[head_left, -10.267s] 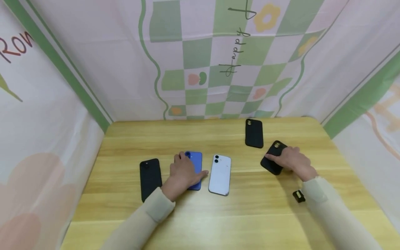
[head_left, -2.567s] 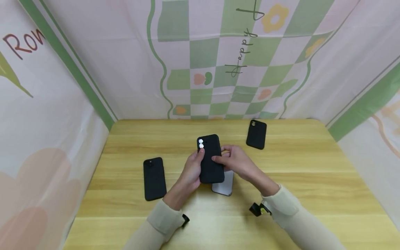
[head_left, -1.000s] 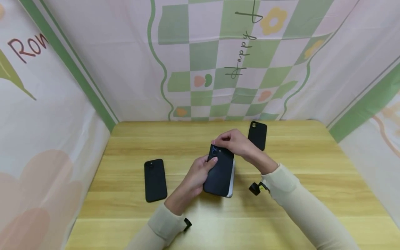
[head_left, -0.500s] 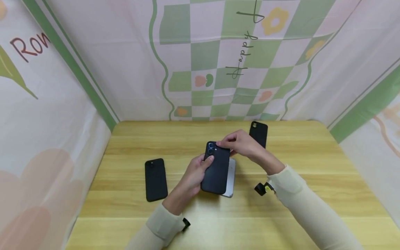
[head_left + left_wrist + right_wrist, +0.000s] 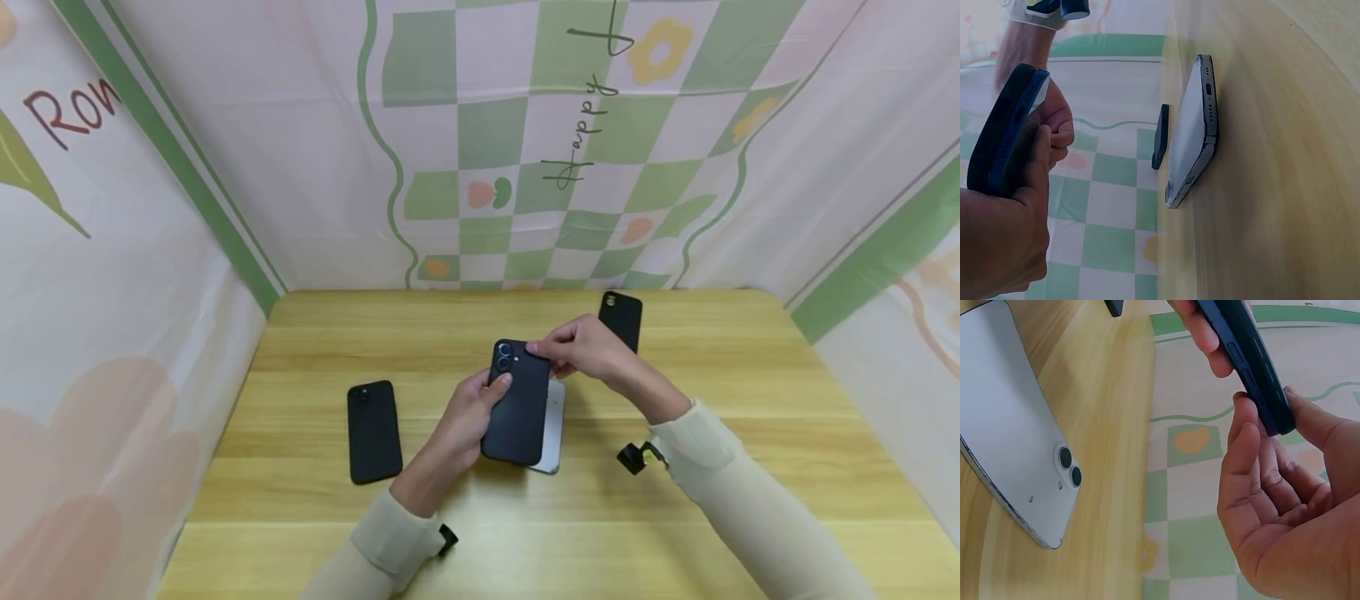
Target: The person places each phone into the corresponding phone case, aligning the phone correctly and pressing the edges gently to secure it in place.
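My left hand (image 5: 467,417) holds a black phone case (image 5: 517,412) with a blue phone against it, thumb on the case's back near the camera opening. My right hand (image 5: 592,348) pinches the top right corner between thumb and fingers. In the right wrist view, the blue phone's side (image 5: 1239,359) with its buttons shows beside the dark case; the right hand's thumb (image 5: 1313,415) presses the case's back. In the left wrist view, the blue edge (image 5: 1015,134) lies along the case. A white phone (image 5: 553,433) lies on the table beneath, partly covered.
A black phone (image 5: 374,433) lies on the wooden table (image 5: 300,342) to the left. Another black phone case (image 5: 621,321) lies at the back right, partly behind the right hand. A patterned cloth (image 5: 491,133) stands behind the table.
The blue phone and the nearer black case have been lifted from the table and brought together over the white phone. Lately my right hand has slid rightward along the top edge to the corner.
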`<state>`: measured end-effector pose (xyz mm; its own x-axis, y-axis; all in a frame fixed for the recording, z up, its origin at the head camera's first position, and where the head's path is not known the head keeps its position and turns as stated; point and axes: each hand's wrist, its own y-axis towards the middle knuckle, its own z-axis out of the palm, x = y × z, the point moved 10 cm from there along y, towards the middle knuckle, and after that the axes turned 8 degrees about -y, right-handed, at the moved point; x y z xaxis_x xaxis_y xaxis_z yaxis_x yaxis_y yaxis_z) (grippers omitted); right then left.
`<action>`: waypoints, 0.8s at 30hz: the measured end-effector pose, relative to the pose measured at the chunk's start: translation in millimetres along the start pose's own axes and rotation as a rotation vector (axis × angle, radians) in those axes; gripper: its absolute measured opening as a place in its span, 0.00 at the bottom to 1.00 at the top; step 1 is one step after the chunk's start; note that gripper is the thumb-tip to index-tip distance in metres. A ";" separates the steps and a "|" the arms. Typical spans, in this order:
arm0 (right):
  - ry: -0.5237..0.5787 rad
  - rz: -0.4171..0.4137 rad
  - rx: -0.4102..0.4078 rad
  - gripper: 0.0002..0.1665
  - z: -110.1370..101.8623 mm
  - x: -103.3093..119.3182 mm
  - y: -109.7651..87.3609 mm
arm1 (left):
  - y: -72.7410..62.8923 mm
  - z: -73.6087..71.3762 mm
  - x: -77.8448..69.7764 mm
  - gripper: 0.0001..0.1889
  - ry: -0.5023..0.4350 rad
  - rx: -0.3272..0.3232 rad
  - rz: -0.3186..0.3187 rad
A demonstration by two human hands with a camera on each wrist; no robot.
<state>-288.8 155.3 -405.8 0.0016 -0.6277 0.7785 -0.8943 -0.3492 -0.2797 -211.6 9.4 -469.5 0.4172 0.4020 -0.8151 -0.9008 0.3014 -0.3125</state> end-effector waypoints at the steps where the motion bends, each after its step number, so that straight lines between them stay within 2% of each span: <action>1: -0.001 -0.005 -0.002 0.18 -0.3 -0.2 -0.1 | -0.3 0.2 0.0 0.20 0.001 0.000 0.001; 24: 0.106 -0.069 -0.012 0.14 -0.4 -5.1 -1.8 | -3.5 7.3 -2.9 0.21 -0.011 0.004 0.014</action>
<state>-287.3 159.4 -409.1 0.0172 -0.5253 0.8507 -0.8989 -0.3806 -0.2169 -208.8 13.5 -462.5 0.4064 0.4159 -0.8136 -0.9060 0.2989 -0.2997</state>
